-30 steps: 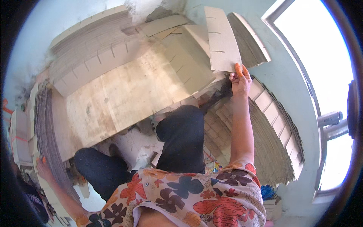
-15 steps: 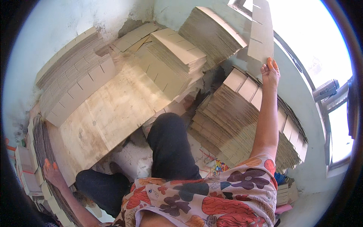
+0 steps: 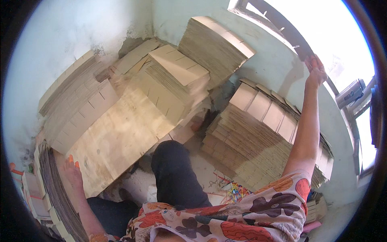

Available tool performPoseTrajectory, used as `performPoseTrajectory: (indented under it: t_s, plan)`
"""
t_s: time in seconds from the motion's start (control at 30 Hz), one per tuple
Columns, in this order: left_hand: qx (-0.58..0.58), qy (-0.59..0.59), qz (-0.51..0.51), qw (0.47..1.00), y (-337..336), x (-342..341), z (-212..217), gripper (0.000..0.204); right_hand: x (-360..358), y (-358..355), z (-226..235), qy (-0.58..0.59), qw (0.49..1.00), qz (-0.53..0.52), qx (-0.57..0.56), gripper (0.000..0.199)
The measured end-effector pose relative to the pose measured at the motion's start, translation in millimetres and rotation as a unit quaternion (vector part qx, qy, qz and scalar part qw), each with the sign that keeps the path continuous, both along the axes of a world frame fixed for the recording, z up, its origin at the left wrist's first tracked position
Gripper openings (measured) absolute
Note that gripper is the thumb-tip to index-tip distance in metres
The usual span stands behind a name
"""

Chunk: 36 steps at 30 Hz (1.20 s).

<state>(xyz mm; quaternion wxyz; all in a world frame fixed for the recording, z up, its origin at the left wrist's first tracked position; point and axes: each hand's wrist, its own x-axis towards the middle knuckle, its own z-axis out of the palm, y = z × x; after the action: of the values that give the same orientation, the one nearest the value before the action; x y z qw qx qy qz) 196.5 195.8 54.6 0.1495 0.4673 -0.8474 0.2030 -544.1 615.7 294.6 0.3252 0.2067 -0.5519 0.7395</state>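
My right hand (image 3: 316,69) is raised at the far right, its fingers closed on the end of a long cardboard strip (image 3: 287,29) with slots cut in one edge. The strip looks dark against the bright window and points up and away to the left. At the left, my left hand (image 3: 73,174) is held with its orange-tipped fingers stretched out, over the near-left end of the wooden board (image 3: 117,133). No object shows in it. Beside it stands a row of cardboard strips on edge (image 3: 56,181).
Slotted cardboard pieces are stacked at the board's left (image 3: 80,109) and far side (image 3: 177,66). A taller stack (image 3: 215,48) leans by the wall. Another large stack (image 3: 250,133) stands to the right, with colourful scraps (image 3: 234,191) on the floor. A window (image 3: 330,40) lies beyond.
My right hand has moved right toward the window, and the strip has turned from broad face to a slanted, darker side. My left hand has shifted right, off the row of strips.
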Motion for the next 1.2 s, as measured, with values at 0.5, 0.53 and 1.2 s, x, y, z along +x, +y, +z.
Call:
performPoseTrajectory:
  t_s: [0.5,0.53,1.2]
  plan:
    - [0.041,0.011,-0.002,0.999,-23.9,25.8,-53.6,0.046,-67.5,-32.2,-21.8,-0.11,0.87,-0.265,0.402,0.024]
    - [0.042,0.02,-0.007,0.999,-23.5,22.8,-56.3,0.046,-73.9,-31.8,-15.7,-0.139,0.827,-0.301,0.454,0.026]
    - [0.082,0.051,-0.012,0.995,38.3,22.5,-65.5,0.032,140.3,-195.4,-131.1,0.224,0.819,-0.092,0.519,0.017]
